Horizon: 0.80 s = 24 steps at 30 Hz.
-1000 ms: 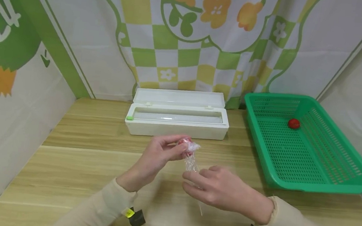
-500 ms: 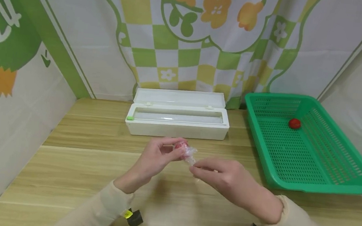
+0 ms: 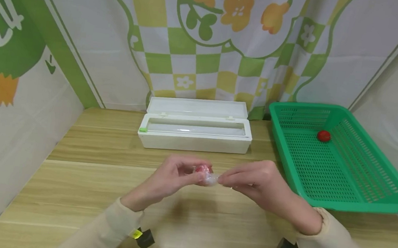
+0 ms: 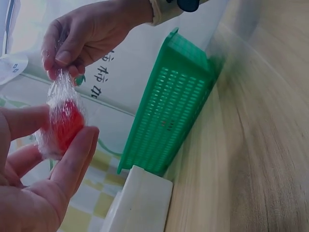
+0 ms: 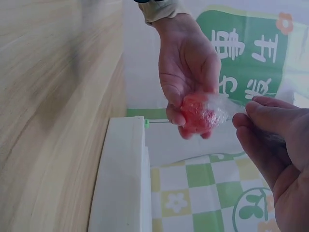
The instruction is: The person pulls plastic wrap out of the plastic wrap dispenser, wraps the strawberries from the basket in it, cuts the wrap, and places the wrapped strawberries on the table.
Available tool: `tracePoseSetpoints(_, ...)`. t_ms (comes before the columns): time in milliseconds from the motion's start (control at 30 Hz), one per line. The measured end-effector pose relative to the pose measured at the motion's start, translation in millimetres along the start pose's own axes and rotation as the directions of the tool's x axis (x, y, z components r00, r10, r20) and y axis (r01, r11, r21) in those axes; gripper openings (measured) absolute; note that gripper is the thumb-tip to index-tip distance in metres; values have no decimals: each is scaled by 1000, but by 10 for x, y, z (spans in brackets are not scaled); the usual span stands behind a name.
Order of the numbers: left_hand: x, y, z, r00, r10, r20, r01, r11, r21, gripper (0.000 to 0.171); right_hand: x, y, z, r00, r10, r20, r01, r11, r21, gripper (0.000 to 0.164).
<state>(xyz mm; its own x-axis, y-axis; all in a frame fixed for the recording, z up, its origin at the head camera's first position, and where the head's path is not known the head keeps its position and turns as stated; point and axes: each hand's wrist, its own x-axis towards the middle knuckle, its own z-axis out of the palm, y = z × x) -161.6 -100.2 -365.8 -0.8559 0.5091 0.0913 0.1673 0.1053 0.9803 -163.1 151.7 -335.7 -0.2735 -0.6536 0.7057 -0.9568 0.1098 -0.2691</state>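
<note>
Wrapped in clear cling film, a small red tomato (image 3: 202, 168) is between my hands, over the wooden table in the head view. My left hand (image 3: 164, 179) grips it with thumb and fingers from the left side. Opposite, my right hand (image 3: 265, 185) pinches the gathered end of the cling film (image 3: 212, 179) between thumb and fingers. The left wrist view has the film (image 4: 63, 87) drawn into a narrow twist from the tomato (image 4: 70, 126) up to the right fingertips. In the right wrist view, film covers the tomato (image 5: 197, 116) closely.
Behind the hands stands a white cling film box (image 3: 195, 143) with its lid up and a roll inside. A green basket (image 3: 357, 207) sits at the right, holding another red tomato (image 3: 323, 136). A patterned curtain (image 3: 205, 64) hangs along the table's back edge.
My right hand has moved up and to the right, from below the tomato to its right side. The loose film tail has become a short gathered twist. The left hand keeps hold.
</note>
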Motion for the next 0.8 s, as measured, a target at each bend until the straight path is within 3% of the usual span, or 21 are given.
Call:
tracePoseSetpoints(267,-16,28,-11,991,20,131,-15,999,-44,34,5,78,-6,996,83,-22,-79,985,153,20)
tracePoseSetpoints(500,-13,23,-3,978,40,206,-17,994,-113,37,0,88,87,982,166,-94,-150,976,157,16)
tracePoseSetpoints(800,27,-50,72,961,117,250,-54,968,-244,42,-7,48,157,940,294,-174,-275,953,125,12)
